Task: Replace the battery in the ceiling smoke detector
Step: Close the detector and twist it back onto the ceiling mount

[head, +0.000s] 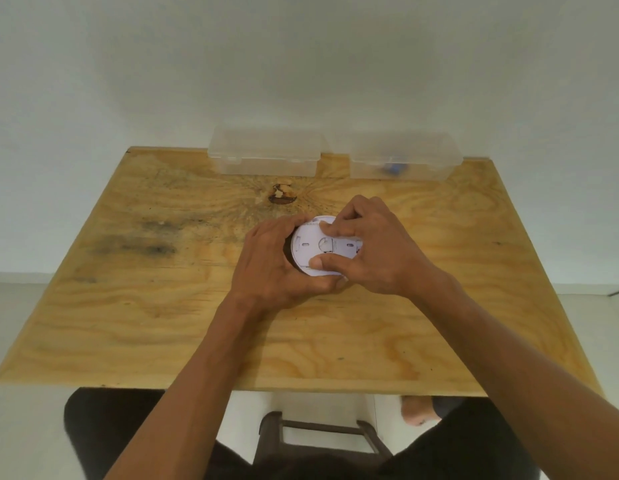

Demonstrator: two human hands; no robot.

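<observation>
A round white smoke detector (311,245) lies near the middle of the plywood table (162,323), its back plate with slots facing up. My left hand (273,268) curls round its left rim and near edge. My right hand (370,244) grips it from the right, with fingertips on the far edge of the back plate and the thumb pressing on the near edge. Much of the detector's right side is hidden under that hand. No loose battery shows on the table.
Two clear plastic lidded boxes stand at the table's far edge: the left box (266,155) looks empty, the right box (405,159) holds a small blue item (393,169). A dark knot (282,195) marks the wood. A stool (318,434) stands under the near edge.
</observation>
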